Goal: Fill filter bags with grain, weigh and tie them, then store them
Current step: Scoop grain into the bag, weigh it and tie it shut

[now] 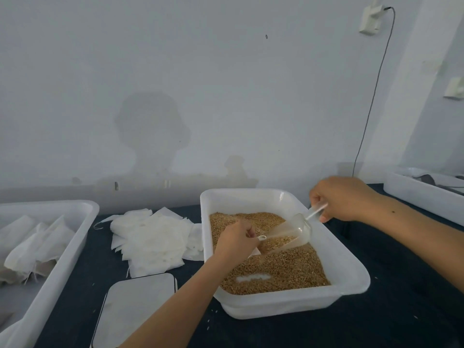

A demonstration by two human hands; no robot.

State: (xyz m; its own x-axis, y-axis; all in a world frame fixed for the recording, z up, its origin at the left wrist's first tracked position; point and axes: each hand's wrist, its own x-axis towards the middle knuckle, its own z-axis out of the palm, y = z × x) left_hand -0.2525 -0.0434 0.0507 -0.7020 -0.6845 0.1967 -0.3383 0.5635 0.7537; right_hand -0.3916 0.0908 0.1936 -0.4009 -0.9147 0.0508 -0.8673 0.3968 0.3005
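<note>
A plain small-scale packing workroom. A bare painted wall [226, 84] rises behind the table [401, 285], with a socket [371, 20] and cable [376, 91] high at the right. On the dark table sit white plastic tubs: one with grain [276, 270] at centre, one with bags at the left edge [47, 249], beside a stack of empty filter bags [153, 237] and a scale [135, 307].

You have golden-brown grain [276, 270] in a translucent white tub [351, 277], a clear scoop [288, 234] over it. Left of the tub lie white filter bags [153, 239] and a silver-grey scale [135, 307] on a dark navy tablecloth [401, 310].
</note>
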